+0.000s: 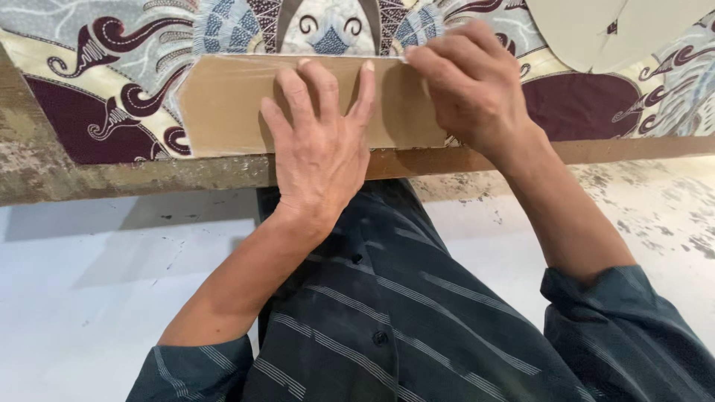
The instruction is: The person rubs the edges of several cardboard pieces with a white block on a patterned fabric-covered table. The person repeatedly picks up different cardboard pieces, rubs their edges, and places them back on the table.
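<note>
brown cardboard template (pixel 223 104), long and flat with a pointed left end, lies on a patterned batik cloth (pixel 112 67) near the front edge of the worktable (pixel 89 175). the person's left hand (pixel 320 141) is pressed flat on the middle of the cardboard, fingers spread wide, the fingertips (pixel 366 67) reaching up to its top edge. the right hand (pixel 469 82) sits at the template's upper right end, fingers bunched together there; whether they pinch a marker or only the card's edge, i cannot tell, since the hand itself covers that spot. that hand also hides the right tip of the cardboard, so its shape on that side is not visible.

around it, the cloth spreads across the whole table top, with maroon, cream, grey and blue swirls. two pale rounded paper pieces (pixel 611 30) lie on the cloth at the upper right, well apart from the template, overlapping each other. the table's edge is worn wood, scuffed and flecked with pale marks. below it is a pale, stained floor (pixel 89 298). the person's dark striped shirt (pixel 387 313) with rolled sleeves fills the lower part of the view.
</note>
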